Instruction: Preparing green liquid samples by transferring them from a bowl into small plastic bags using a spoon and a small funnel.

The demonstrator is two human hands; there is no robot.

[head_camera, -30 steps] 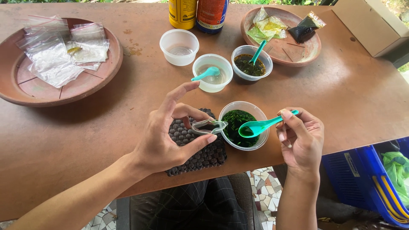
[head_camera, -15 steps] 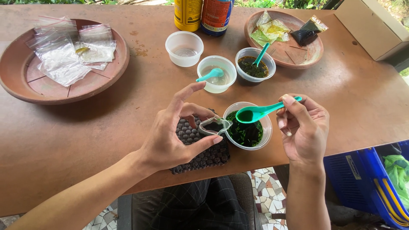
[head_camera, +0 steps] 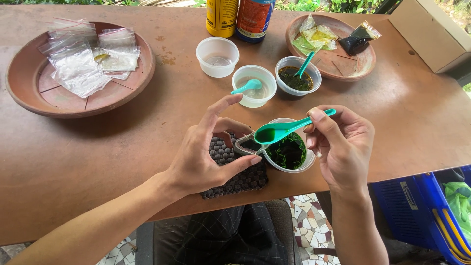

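A broad reddish-brown counter point(head_camera: 147, 132) carries everything here. Well beyond the left hand, off to its far side, sits a wide terracotta-coloured dish point(head_camera: 29, 93) with a loose heap of clear zip bags point(head_camera: 88, 59) in it. A smaller dish of the same colour point(head_camera: 353, 66) lies beyond the right hand, holding yellow-green packets point(head_camera: 314, 39) and one dark packet point(head_camera: 357, 38). A cardboard box point(head_camera: 431, 34) stands further out past that hand. Between the two dishes, at the far edge, stand a yellow bottle point(head_camera: 222, 17) and a blue-and-red bottle point(head_camera: 254, 19) side by side.

Closer in, three clear plastic cups form a row just beyond the hands: an empty one point(head_camera: 217, 56), one with a pale liquid and a teal spoon point(head_camera: 253, 86), and one with a dark liquid and another teal spoon point(head_camera: 298, 76). Under the left hand lies a dark woven mat point(head_camera: 235, 176) at the near edge of the counter.

Between the hands sits a clear cup of dark green shreds point(head_camera: 289, 153). The left hand point(head_camera: 203, 157) has its thumb and middle fingers pinched on a small clear bag point(head_camera: 247, 145), holding its mouth open just beside that cup, the index finger lifted free. The right hand point(head_camera: 341, 142) is closed around the handle of a green spoon point(head_camera: 282, 130), gripped between thumb and fingers; the spoon's bowl hangs above the cup's rim, right at the bag's opening.
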